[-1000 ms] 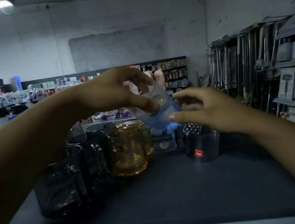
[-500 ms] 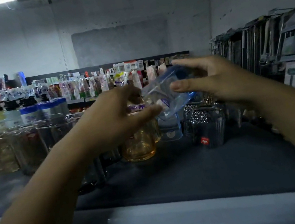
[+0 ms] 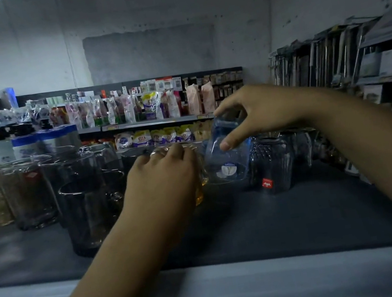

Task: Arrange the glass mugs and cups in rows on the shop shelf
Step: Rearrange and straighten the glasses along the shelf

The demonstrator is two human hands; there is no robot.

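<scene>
Over shelf (image 3: 281,225), right hand (image 3: 261,110) pinches tilted blue cup (image 3: 227,154); left hand (image 3: 163,177) grips amber mug (image 3: 199,194).

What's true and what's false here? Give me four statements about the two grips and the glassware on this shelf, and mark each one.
1. The right grip holds a blue cup at a tilt. True.
2. The left grip holds nothing and is off the shelf. False: its fingers curl over the top of the amber mug, which stands on the shelf.
3. The red sticker is on the amber mug. False: it is on the ribbed dark glass to the right of the blue cup.
4. Dark mugs stand to the left of the amber mug. True.
</scene>
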